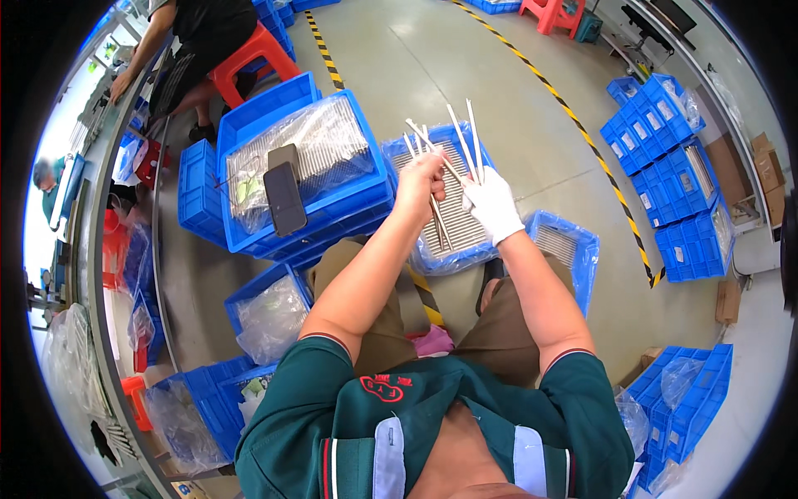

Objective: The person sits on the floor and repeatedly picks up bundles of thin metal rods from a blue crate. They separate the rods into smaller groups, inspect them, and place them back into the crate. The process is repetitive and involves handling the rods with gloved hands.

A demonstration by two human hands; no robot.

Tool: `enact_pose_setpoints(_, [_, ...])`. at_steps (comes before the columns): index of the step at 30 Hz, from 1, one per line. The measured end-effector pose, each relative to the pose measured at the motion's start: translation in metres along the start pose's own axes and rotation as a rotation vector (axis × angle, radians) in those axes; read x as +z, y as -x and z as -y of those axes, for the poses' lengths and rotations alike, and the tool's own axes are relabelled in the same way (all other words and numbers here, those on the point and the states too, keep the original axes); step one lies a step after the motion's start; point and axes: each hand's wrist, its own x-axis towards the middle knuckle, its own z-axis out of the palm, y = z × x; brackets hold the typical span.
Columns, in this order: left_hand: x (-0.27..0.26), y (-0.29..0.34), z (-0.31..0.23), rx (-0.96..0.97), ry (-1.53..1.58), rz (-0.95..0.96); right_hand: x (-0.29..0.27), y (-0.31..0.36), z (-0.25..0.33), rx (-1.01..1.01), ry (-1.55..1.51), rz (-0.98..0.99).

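My bare left hand [421, 177] is closed around several thin metal rods [440, 223], whose ends stick out above and below the fist. Close beside it, my right hand [492, 202] wears a white glove and grips more slim silvery rods [475, 133] that point up and away. One rod slants across the gap between the two hands. Below them sits a blue crate [467, 263] lined with clear plastic, holding rows of similar rods. The fingertips of both hands are partly hidden by the rods.
To the left, stacked blue crates [378, 185] hold plastic-covered rods, with a phone [285, 198] on top. Another lined crate [586, 258] stands at right. A person [199, 33] works near a red stool [256, 60]. Blue crates [665, 175] line the right wall.
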Motion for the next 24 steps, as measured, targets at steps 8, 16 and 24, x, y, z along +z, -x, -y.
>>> enact_pose_setpoints(8, [0.017, 0.009, 0.025, -0.009, -0.144, 0.021, 0.001, 0.000, 0.022, 0.231, -0.086, 0.074])
enact_pose_setpoints(16, [0.016, 0.022, 0.016, -0.188, -0.367, 0.205, -0.026, -0.034, 0.020, 0.190, -0.236, -0.008])
enact_pose_setpoints(24, [0.025, 0.035, 0.040, -0.353, -0.555, 0.290, -0.030, -0.041, 0.018, -0.049, 0.625, -0.063])
